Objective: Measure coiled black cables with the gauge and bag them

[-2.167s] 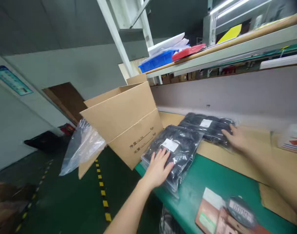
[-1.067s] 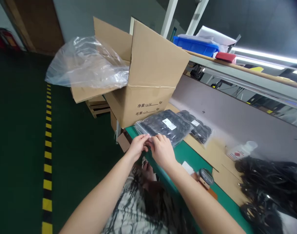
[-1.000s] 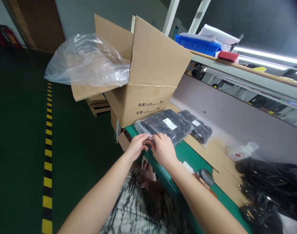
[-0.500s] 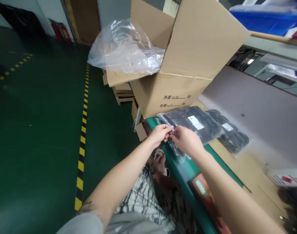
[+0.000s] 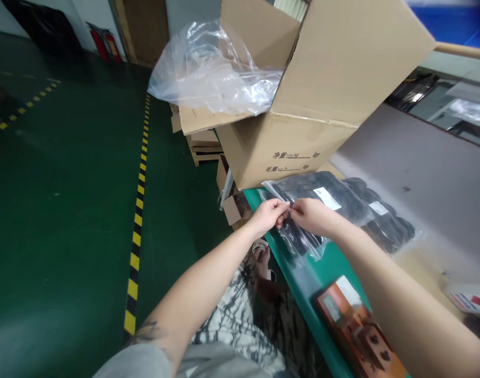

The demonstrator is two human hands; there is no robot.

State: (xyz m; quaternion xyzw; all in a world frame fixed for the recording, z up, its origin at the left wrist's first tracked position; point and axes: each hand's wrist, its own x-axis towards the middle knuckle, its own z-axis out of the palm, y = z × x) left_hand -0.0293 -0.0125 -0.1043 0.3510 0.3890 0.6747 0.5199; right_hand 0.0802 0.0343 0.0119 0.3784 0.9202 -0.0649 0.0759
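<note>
A clear plastic bag (image 5: 302,186) with dark contents and a white label lies on the green-topped bench (image 5: 342,257). My left hand (image 5: 272,214) pinches the bag's near edge between thumb and fingers. Close beside it, my right hand (image 5: 312,215) is closed on the same edge, fingers curled inward; its fingertips are partly hidden. Further right, a second clear bag of dark round pieces (image 5: 395,223) rests behind the first, also labelled.
A large open carton (image 5: 295,139) with a clear liner (image 5: 220,84) spilling out stands behind the bags. An orange-brown fixture (image 5: 358,331) sits on the bench near my right forearm. A white container (image 5: 470,298) is at the right. Yellow-black tape (image 5: 135,239) marks the floor.
The view has shifted, so more of the orange-brown fixture shows. My right hand has turned flatter along the bag's edge; both hands remain at that edge.
</note>
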